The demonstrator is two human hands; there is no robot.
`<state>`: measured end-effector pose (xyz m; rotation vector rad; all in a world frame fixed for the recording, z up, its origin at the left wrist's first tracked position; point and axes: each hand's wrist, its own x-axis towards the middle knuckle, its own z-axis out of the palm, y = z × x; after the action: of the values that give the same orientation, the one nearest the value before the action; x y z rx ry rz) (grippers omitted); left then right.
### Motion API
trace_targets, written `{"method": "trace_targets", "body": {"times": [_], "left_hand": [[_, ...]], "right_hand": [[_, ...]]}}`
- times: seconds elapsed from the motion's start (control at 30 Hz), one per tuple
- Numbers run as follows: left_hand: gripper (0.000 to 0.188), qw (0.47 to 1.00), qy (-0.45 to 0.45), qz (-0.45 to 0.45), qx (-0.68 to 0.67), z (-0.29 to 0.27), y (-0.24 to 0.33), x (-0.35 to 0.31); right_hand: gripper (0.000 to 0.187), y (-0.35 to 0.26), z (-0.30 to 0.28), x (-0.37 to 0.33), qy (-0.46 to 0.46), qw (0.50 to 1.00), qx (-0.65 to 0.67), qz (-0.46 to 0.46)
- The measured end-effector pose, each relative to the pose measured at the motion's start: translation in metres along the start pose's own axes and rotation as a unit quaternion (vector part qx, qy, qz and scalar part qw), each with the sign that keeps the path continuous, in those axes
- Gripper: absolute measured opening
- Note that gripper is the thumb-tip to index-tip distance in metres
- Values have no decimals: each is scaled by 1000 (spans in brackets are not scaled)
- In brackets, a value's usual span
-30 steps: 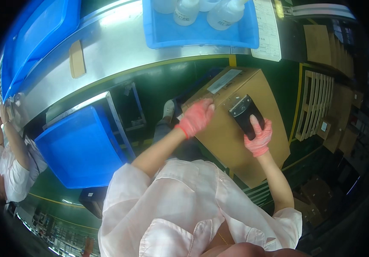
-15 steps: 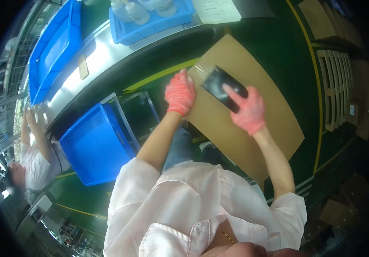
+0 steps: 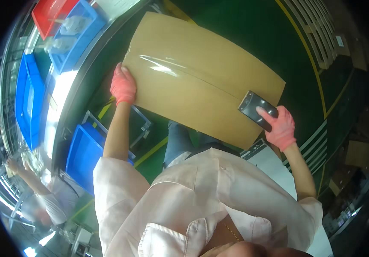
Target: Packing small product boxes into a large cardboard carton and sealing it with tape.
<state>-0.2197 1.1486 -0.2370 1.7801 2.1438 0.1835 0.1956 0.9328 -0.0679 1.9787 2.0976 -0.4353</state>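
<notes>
A large brown cardboard box (image 3: 184,98) lies in front of me with a centre seam across its top. Glossy clear tape (image 3: 161,66) shines along the left part of that seam. My left hand (image 3: 123,83), in a pink-red glove, is closed on the box's left edge. In my right hand (image 3: 281,127), gloved the same way, is a black tape dispenser (image 3: 258,109). Its front end rests at the seam near the box's right edge, and my fingers wrap its rear.
To the left runs a metal bench with a blue tray (image 3: 29,100), a light-blue bin (image 3: 75,36) of white bottles and a red bin (image 3: 51,15). A blue tub (image 3: 83,156) stands below. Another person (image 3: 53,197) works at far left. A pallet (image 3: 311,30) is at upper right.
My right hand has drawn the tape dispenser along the seam toward the box's right end. Glossy tape now shows behind it. The view has turned, and my left hand stays at the box's left edge.
</notes>
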Motion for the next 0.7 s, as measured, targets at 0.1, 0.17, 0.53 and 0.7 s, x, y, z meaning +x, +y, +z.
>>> {"method": "trace_targets", "body": {"times": [0.1,0.17,0.53,0.7], "left_hand": [[44,1000,-12,0,-4,0,3,2],[42,992,58,41,107,-5,21,9],[61,870,-51,467,152,73,250,-106],[62,857,-7,477,196,74,252,-92]], "right_hand": [[63,-3,-6,11,-30,999,-6,18],[64,-5,-7,15,-38,998,-6,49],[70,37,3,-5,-14,999,34,22],[69,114,43,-95,-45,993,22,109]]}}
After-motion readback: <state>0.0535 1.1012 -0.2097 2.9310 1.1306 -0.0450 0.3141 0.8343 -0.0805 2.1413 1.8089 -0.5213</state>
